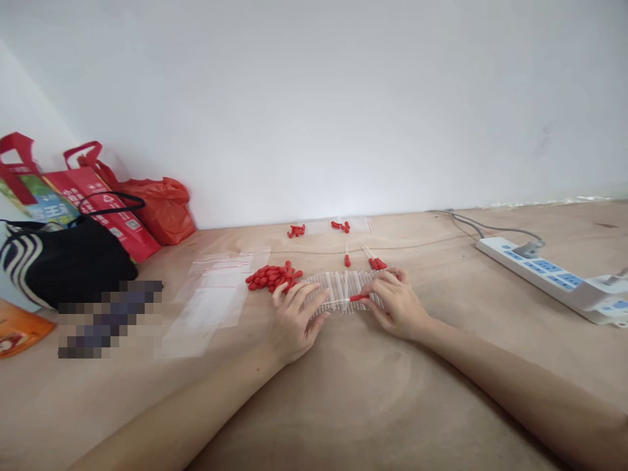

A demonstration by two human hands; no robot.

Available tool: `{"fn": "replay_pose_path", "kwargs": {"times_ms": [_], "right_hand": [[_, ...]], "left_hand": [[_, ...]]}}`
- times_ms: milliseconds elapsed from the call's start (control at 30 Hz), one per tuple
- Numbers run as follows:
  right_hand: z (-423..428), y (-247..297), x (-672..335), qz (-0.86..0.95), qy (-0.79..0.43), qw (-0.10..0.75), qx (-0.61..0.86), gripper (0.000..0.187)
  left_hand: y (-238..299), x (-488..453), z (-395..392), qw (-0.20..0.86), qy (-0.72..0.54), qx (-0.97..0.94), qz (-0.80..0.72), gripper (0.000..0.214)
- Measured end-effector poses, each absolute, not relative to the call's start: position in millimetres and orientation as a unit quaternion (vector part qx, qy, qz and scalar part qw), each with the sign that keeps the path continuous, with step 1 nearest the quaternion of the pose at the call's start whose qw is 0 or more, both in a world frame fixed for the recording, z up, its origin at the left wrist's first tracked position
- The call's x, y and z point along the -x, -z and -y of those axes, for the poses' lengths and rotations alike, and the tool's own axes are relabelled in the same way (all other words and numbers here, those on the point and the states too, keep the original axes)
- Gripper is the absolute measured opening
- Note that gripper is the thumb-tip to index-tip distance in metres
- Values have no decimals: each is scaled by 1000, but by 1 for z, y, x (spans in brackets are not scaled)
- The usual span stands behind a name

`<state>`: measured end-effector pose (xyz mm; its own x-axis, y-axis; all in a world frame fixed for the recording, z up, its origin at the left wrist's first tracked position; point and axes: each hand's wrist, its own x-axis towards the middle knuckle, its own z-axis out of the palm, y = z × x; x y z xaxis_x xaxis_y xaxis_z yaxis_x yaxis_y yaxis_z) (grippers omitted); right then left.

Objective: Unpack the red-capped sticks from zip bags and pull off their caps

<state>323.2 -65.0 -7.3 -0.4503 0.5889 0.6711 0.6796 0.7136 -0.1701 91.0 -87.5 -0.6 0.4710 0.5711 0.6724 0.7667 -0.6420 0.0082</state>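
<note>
A dropper with a red rubber bulb (359, 297) and a thin glass tube lies level between my two hands. My right hand (397, 304) pinches the bulb between thumb and fingers. My left hand (297, 320) has its thumb and index finger around the tube's other end; its remaining fingers are bent over the row beneath. Under both hands lies a row of clear glass tubes (338, 284), side by side. A heap of loose red bulbs (272, 277) sits just beyond my left hand. Droppers with red bulbs (377, 263) lie beyond my right hand, and a single one (347, 260) beside them.
Clear zip bags (216, 288) lie flat at the left. Small groups of red bulbs (296, 231) rest with another clear bag (360, 224) near the wall. A white power strip (549, 275) with plugs stands at the right. Red bags (161, 206) and a black bag (83, 261) crowd the left.
</note>
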Motion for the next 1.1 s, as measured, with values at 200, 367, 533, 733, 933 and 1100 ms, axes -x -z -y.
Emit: {"fn": "replay_pose_path", "kwargs": {"times_ms": [200,367,533,733,933,1100], "right_hand": [[75,15,-306,857,63,398,322,10],[76,19,-301,849,117,412,310,11],[79,21,-303,848,145,413,299,16],[81,21,-307,863,143,410,257,12],[83,19,-310,872,137,412,226,11],[77,14,-327,843,131,429,296,15]], "left_hand": [[4,-97,88,135,355,854,355,15],[3,-96,88,158,335,866,336,18],[2,-93,91,160,322,878,317,21],[2,-90,95,145,328,885,295,21],[4,-90,96,143,340,886,281,22],[4,-70,88,148,367,853,341,20]]}}
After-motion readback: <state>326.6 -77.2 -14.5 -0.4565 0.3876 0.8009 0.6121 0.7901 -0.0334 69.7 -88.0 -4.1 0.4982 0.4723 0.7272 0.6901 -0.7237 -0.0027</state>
